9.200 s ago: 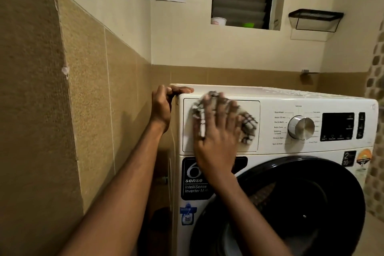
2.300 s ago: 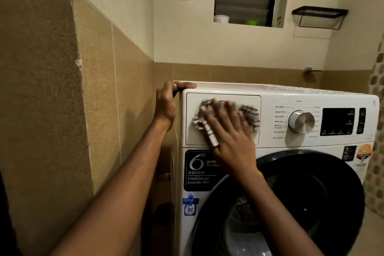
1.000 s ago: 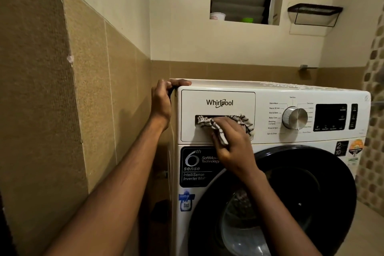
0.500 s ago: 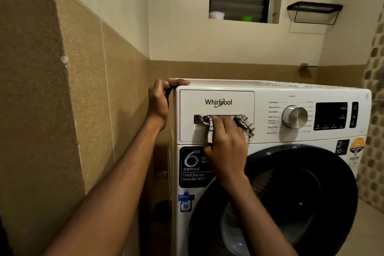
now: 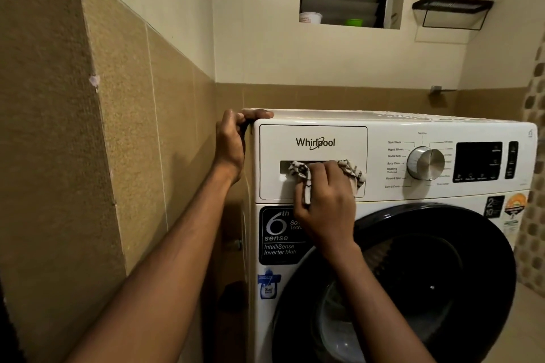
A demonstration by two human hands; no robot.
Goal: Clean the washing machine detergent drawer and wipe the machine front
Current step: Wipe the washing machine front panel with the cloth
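Right grip (image 5: 324, 203) pressing cloth (image 5: 351, 171) into drawer recess (image 5: 285, 167), left grip (image 5: 230, 144) clasping machine corner (image 5: 260, 123)

head view | worn on the head, faces forward and slightly down | near: both forearms run in from the bottom edge | right hand (image 5: 327, 203) mid-frame, left hand (image 5: 230, 147) up-left of it, washing machine (image 5: 383, 128) front behind both | one view only
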